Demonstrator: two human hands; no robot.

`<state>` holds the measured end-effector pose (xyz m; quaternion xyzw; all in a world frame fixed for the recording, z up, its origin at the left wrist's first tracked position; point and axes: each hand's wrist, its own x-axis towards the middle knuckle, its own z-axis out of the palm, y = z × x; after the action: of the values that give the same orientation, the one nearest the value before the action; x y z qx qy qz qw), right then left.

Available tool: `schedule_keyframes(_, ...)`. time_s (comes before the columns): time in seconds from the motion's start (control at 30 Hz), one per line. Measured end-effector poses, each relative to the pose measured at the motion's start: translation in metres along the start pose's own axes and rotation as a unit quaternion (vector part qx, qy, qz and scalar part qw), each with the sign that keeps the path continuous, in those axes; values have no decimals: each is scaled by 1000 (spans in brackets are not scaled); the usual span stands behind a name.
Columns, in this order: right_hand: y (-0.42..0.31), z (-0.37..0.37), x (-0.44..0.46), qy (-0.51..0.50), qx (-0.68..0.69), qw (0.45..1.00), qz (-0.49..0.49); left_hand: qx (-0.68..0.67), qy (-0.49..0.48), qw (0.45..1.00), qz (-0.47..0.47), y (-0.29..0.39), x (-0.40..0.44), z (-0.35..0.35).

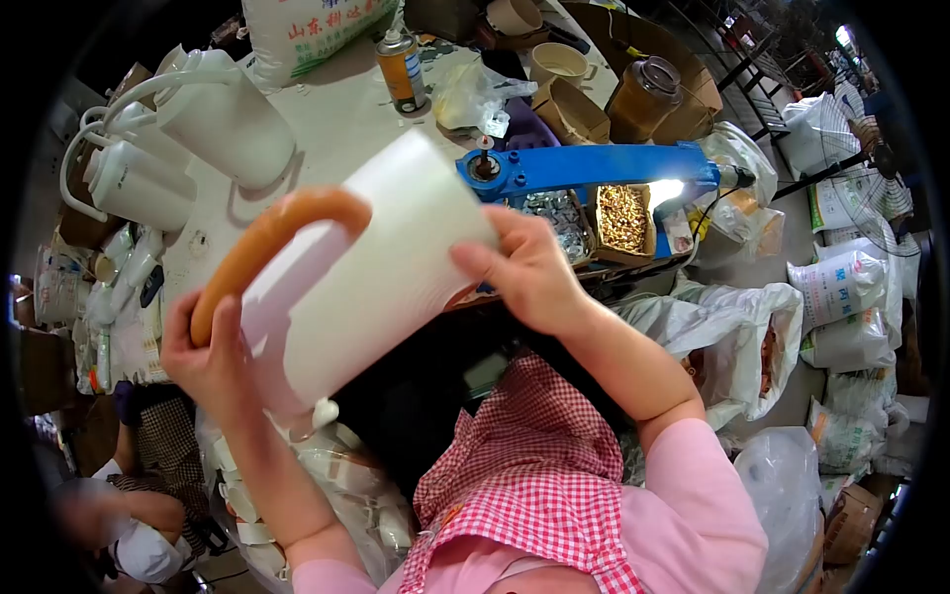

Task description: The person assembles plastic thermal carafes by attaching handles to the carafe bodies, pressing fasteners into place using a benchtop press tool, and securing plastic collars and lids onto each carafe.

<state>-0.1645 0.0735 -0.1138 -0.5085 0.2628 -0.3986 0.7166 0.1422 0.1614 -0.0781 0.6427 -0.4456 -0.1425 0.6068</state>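
Observation:
A white jug body [371,262] with a curved orange-brown handle [272,243] is held tilted in front of me, slightly blurred. My left hand [213,346] wraps round the lower end of the handle. At the upper right end of the jug, my right hand [524,267] grips the edge, thumb on the outside and the other fingers partly hidden. Just beyond that hand is a blue machine arm [604,166] with a lit lamp at its right end. What is inside the jug cannot be seen.
White jugs [223,124] with white handles stand on the table [332,114] at back left. A spray can [400,71] and a box of brass-coloured small parts [623,218] lie beyond. Bags of parts [737,342] flank me; another person [148,525] sits at lower left.

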Motion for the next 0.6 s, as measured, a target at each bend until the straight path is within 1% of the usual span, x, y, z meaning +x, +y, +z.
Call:
schedule_keyframes(0.03,-1,-7,3,19,-9,999,-34,5,16,1000,22,12,10,17)
schedule_keyframes(0.07,2,-13,5,30,-4,995,-96,8,34,998,44,21,19,33)
schedule_keyframes(0.1,10,-26,8,62,-76,985,-143,10,38,998,46,27,27,47)
schedule_keyframes(0.17,2,-35,5,60,23,988,-142,25,22,997,70,35,38,73)
schedule_keyframes(0.2,-1,-44,5,78,-1,986,-146,28,20,997,71,38,39,84)
schedule_keyframes(0.27,4,-58,7,92,-15,982,-165,-18,-5,997,77,43,41,102)
schedule_keyframes(0.3,8,-65,7,106,-33,977,-182,-17,-9,997,80,43,41,108)
schedule_keyframes(0.33,13,-70,6,116,-26,977,-178,-3,-21,997,79,41,39,111)
schedule_keyframes(0.43,19,-81,1,105,-26,978,-180,10,-35,996,87,39,35,119)
schedule_keyframes(0.5,23,-84,1,114,-27,976,-182,21,-37,993,111,35,33,122)
schedule_keyframes(0.6,26,-88,2,118,-30,976,-182,27,-38,992,119,33,32,125)
